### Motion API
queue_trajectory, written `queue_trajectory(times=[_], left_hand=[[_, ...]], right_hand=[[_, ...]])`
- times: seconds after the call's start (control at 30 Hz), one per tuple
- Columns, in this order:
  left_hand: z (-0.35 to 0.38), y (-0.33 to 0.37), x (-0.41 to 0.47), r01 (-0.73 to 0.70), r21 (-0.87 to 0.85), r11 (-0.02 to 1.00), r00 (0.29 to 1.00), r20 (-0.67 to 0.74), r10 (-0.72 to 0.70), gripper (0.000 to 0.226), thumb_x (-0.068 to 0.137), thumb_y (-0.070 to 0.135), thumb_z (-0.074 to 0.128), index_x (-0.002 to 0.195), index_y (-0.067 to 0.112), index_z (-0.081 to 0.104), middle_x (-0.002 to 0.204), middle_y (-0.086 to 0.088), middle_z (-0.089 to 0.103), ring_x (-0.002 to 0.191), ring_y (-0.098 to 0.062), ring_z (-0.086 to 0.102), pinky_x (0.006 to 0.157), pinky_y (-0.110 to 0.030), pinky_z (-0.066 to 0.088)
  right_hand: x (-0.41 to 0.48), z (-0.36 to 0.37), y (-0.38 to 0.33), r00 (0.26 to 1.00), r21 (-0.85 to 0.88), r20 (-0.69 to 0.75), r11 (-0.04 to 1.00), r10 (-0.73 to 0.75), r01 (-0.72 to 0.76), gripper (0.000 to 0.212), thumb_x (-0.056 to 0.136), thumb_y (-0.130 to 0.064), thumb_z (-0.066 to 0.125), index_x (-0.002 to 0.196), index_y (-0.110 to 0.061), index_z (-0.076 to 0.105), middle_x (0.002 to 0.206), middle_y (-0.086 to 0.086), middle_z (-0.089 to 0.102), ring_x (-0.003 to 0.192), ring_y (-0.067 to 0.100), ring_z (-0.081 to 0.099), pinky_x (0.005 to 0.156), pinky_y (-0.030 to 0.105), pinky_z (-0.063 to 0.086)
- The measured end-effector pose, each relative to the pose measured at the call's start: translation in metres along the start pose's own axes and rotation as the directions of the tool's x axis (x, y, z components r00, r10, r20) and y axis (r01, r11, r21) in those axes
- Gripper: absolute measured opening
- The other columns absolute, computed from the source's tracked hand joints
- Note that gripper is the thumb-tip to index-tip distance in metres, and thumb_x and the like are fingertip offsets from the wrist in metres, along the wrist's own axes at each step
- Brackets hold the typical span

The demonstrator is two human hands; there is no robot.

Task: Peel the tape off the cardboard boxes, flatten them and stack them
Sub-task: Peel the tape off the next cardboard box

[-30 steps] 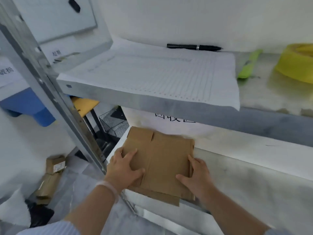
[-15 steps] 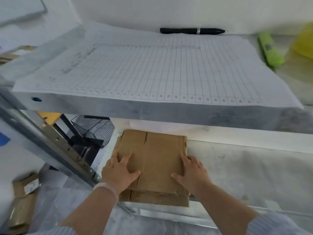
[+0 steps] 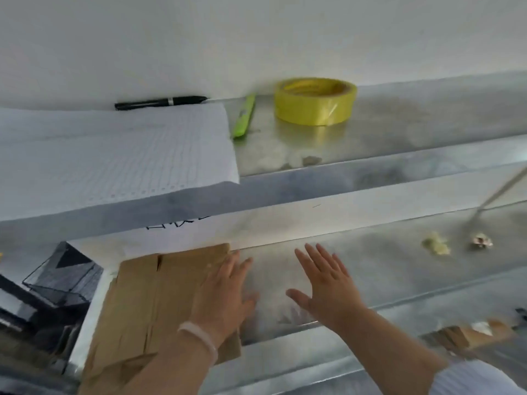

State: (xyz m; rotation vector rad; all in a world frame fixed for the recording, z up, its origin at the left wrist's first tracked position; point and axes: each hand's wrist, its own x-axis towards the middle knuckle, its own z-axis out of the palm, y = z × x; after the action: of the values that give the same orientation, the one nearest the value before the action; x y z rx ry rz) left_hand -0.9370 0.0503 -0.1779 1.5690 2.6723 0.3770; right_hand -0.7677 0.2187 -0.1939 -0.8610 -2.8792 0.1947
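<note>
- The cardboard (image 3: 148, 297) lay flat at the left end of the lower shelf (image 3: 399, 269), under and to the left of the left hand (image 3: 225, 292).
- The left hand was spread palm down over the cardboard's right edge, fingers straight and pointing away and gripping nothing. Whether it was pressing down could not be told.
- The right hand (image 3: 325, 286) was open with its fingers fanned, over bare metal to the right of the cardboard and apart from it. Whether it touched the shelf could not be told.
- The cardboard was plain brown and flattened, with narrow slots cut between its flaps.
- A second layer showed beneath at the left and near edges, and the near end reached past the shelf's front edge.
- A pale band (image 3: 199, 337) circled the left wrist.
- On the upper shelf (image 3: 413, 132), a gridded sheet (image 3: 114, 158) lay above the cardboard, with a black pen (image 3: 161, 102) at its far edge.
- Beside the sheet lay a green cutter (image 3: 243, 116), then a yellow tape roll (image 3: 315, 101).
- Two small crumpled scraps (image 3: 436, 246) lay well to the right on the lower shelf.
</note>
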Motion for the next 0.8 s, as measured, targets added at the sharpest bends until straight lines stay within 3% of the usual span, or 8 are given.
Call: queue_trajectory(times=[0.13, 0.33, 0.53, 0.67, 0.8], left_hand=[[-0.003, 0.09, 0.034, -0.177, 0.107, 0.978, 0.979, -0.081, 0.186, 0.06, 0.091, 0.057, 0.044, 0.147, 0.041, 0.028, 0.159, 0.007, 0.016, 0.144, -0.017, 0.019, 0.117, -0.04, 0.014], [0.0, 0.254, 0.071, -0.366, 0.108, 0.924, 0.909, -0.169, 0.38, 0.059, 0.082, 0.049, 0.062, 0.137, 0.031, 0.051, 0.148, -0.001, 0.044, 0.134, -0.024, 0.043, 0.109, -0.049, 0.034], [0.013, 0.431, 0.105, -0.522, 0.037, 0.852, 0.818, -0.263, 0.512, 0.056, 0.087, 0.05, 0.054, 0.14, 0.032, 0.047, 0.149, 0.001, 0.041, 0.135, -0.023, 0.039, 0.111, -0.048, 0.03], [0.031, 0.526, 0.12, -0.603, -0.006, 0.798, 0.773, -0.25, 0.583, 0.061, 0.087, 0.052, 0.05, 0.144, 0.032, 0.04, 0.152, 0.002, 0.036, 0.137, -0.023, 0.036, 0.112, -0.048, 0.027], [0.048, 0.601, 0.138, -0.681, -0.035, 0.731, 0.712, -0.262, 0.651, 0.061, 0.083, 0.052, 0.055, 0.138, 0.027, 0.049, 0.145, -0.003, 0.047, 0.128, -0.026, 0.048, 0.105, -0.051, 0.038]], right_hand=[[-0.041, -0.035, 0.071, 0.993, -0.048, -0.076, 0.994, 0.092, -0.095, 0.089, 0.079, -0.08, 0.006, 0.154, -0.033, 0.001, 0.163, -0.005, -0.004, 0.141, 0.012, -0.026, 0.115, 0.034, -0.019], [-0.115, -0.1, 0.197, 0.958, -0.088, -0.166, 0.964, 0.233, -0.249, 0.087, 0.081, -0.078, 0.01, 0.155, -0.032, 0.004, 0.163, -0.004, -0.004, 0.144, 0.014, -0.021, 0.116, 0.035, -0.016], [-0.2, -0.161, 0.334, 0.883, -0.119, -0.263, 0.895, 0.39, -0.431, 0.082, 0.085, -0.076, 0.015, 0.154, -0.034, -0.001, 0.163, -0.006, -0.004, 0.147, 0.012, -0.017, 0.117, 0.033, -0.017], [-0.247, -0.19, 0.405, 0.804, -0.081, -0.309, 0.828, 0.508, -0.554, 0.081, 0.087, -0.074, 0.02, 0.154, -0.033, 0.0, 0.163, -0.006, -0.003, 0.148, 0.012, -0.012, 0.117, 0.032, -0.014], [-0.276, -0.202, 0.458, 0.746, -0.039, -0.334, 0.782, 0.576, -0.622, 0.079, 0.087, -0.072, 0.019, 0.154, -0.035, -0.002, 0.162, -0.009, -0.005, 0.148, 0.009, -0.012, 0.119, 0.032, -0.011]])
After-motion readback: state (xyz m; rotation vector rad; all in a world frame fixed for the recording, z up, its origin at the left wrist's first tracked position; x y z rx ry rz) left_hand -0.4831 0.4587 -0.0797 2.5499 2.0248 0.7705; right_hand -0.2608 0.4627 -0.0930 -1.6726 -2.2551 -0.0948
